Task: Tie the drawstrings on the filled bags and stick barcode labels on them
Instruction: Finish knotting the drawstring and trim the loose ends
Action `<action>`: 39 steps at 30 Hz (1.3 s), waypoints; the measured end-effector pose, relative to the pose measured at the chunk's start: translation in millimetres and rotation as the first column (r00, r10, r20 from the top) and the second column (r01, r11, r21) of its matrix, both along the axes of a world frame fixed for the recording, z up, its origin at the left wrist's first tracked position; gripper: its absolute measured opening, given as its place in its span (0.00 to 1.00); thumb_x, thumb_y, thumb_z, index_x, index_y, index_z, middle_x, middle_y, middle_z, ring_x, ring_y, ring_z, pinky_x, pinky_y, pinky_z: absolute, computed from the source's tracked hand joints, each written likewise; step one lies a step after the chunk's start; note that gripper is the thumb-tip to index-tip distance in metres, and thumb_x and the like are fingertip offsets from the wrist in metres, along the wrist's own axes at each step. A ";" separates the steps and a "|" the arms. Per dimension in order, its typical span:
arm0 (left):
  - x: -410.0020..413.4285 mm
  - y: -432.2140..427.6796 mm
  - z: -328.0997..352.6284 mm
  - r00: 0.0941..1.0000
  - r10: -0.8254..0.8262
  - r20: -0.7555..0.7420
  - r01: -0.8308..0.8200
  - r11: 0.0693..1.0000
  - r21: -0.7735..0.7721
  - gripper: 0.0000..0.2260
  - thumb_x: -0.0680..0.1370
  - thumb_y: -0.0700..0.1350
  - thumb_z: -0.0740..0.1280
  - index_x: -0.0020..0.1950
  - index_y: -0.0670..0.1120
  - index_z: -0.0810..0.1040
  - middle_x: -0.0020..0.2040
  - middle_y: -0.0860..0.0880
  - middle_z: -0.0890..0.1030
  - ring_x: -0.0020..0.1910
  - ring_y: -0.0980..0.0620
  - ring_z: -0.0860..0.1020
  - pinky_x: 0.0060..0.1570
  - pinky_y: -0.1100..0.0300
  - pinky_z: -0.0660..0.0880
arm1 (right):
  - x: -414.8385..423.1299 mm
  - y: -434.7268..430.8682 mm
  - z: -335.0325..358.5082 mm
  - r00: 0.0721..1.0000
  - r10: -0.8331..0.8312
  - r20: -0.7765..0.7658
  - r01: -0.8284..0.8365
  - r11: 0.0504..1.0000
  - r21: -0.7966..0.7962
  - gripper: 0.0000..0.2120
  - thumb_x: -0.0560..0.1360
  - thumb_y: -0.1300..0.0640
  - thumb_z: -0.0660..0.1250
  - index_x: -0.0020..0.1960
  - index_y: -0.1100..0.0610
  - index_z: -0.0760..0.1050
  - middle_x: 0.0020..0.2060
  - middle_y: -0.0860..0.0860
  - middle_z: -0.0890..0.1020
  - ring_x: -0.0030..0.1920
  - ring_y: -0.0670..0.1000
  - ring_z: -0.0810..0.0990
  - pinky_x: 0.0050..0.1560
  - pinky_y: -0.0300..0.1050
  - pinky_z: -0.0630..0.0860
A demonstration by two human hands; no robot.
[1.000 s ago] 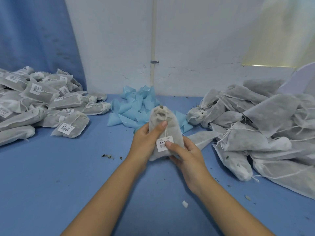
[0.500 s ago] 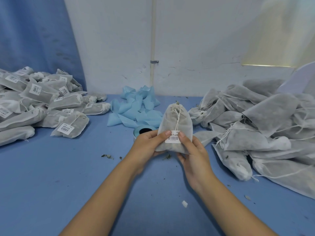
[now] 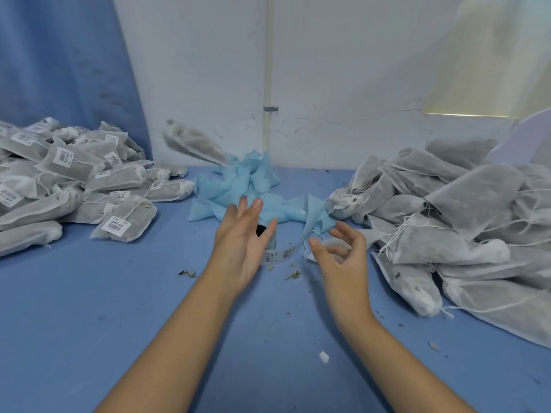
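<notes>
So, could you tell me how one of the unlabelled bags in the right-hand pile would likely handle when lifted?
Probably floppy: the unlabelled bags slump over one another. Likely light for their size, since dark, loose-looking fill shows through the thin fabric. Their loose drawstrings lie crossed over each other, so a neighbour may drag along.

Bag in the air (image 3: 193, 144): smeared by blur against the wall; whether it carries a label or a tied string cannot be told.
Label roll (image 3: 272, 244): mostly hidden behind the left hand (image 3: 241, 242); only a dark core and a loose strip of labels (image 3: 287, 251) show.
Label print: too small to read, on the strip and on the bags alike.
Left pile (image 3: 59, 186): cut off by the left edge.
Right pile (image 3: 447, 222): cut off by the right edge.
Pale object (image 3: 530, 138): behind the right pile, cut by the right edge; unidentifiable.
Forearms: run off the bottom edge.
Right hand (image 3: 343, 257): fingertips slightly blurred.
</notes>
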State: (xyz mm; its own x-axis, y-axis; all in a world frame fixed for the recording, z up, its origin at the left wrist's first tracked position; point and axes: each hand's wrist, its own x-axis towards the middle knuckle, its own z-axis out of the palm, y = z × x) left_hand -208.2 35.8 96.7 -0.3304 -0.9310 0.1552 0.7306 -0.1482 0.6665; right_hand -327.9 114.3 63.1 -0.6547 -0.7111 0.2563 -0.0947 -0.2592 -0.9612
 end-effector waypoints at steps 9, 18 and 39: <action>-5.0 7.6 -7.8 0.925 -0.046 0.376 0.111 0.982 -0.153 0.15 0.79 0.42 0.64 0.66 0.46 0.72 0.58 0.55 0.82 0.56 0.54 0.81 0.47 0.62 0.78 | -14.1 -2.0 -17.6 0.816 -0.064 -0.575 0.200 0.964 0.176 0.23 0.71 0.70 0.61 0.61 0.50 0.74 0.55 0.38 0.73 0.55 0.46 0.65 0.48 0.24 0.63; -12.0 11.8 -18.8 0.823 -0.042 0.567 0.146 0.979 -0.140 0.09 0.80 0.37 0.60 0.53 0.46 0.78 0.49 0.50 0.85 0.41 0.54 0.83 0.40 0.64 0.79 | -22.4 -5.8 -21.0 0.883 0.033 -0.468 0.122 0.947 0.297 0.21 0.73 0.68 0.62 0.64 0.57 0.71 0.59 0.51 0.74 0.54 0.50 0.75 0.52 0.32 0.66; -21.6 22.9 -37.6 0.322 0.655 0.684 0.115 0.690 -0.715 0.04 0.77 0.43 0.67 0.43 0.46 0.79 0.38 0.52 0.80 0.37 0.58 0.75 0.41 0.65 0.71 | -6.0 1.5 -11.3 0.904 -0.064 -0.423 0.076 0.997 0.011 0.16 0.72 0.71 0.64 0.53 0.53 0.73 0.50 0.50 0.75 0.46 0.38 0.74 0.48 0.27 0.69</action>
State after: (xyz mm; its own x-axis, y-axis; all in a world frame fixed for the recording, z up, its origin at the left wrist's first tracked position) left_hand -229.8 58.7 59.1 -0.3598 -0.8104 0.4624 -0.4077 0.5823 0.7034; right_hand -334.0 115.9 51.8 -0.5376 -0.6779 0.5014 -0.5104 -0.2117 -0.8335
